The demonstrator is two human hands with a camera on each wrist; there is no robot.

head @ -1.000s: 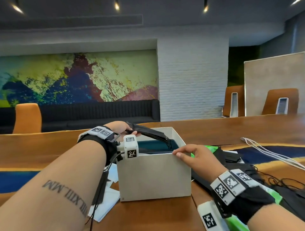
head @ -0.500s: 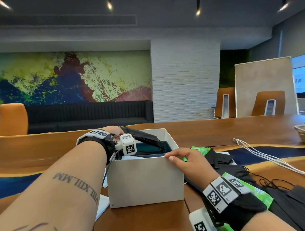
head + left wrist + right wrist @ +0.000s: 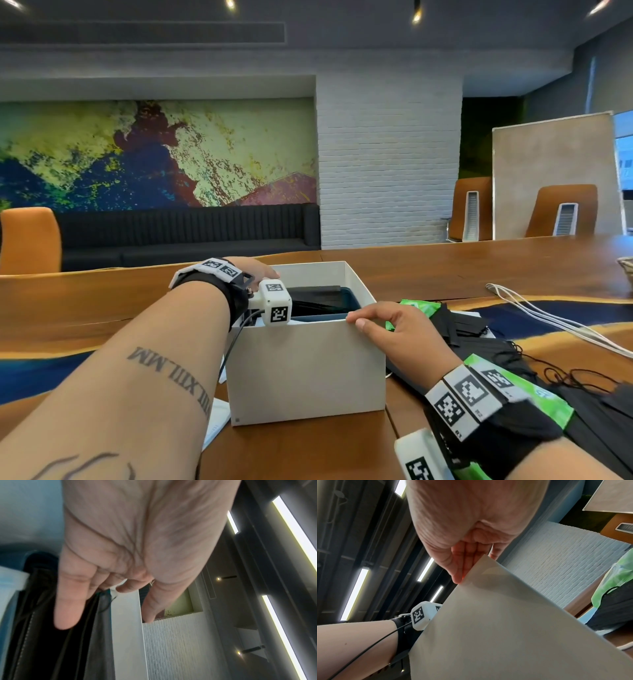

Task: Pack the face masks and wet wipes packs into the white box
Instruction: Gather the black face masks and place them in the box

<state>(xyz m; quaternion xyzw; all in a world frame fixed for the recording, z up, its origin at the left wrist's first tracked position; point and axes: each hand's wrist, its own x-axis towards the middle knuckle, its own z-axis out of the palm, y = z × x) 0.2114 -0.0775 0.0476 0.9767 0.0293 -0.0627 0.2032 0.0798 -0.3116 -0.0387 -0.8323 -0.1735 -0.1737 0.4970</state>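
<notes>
Head view: white box stands at lower centre of the frame on the tabletop.
Left hand: at the box's far left rim, fingers straight and relaxed inside, gripping nothing; little finger lies against a black face mask.
Right hand: pinches the box's near right corner, thumb outside, fingers over the rim.
Packed: black masks lie inside on something teal.
Left to pack: green wet wipes packs and loose black masks right of the box.
Progress: I judge it partly done, much still outside.
</notes>
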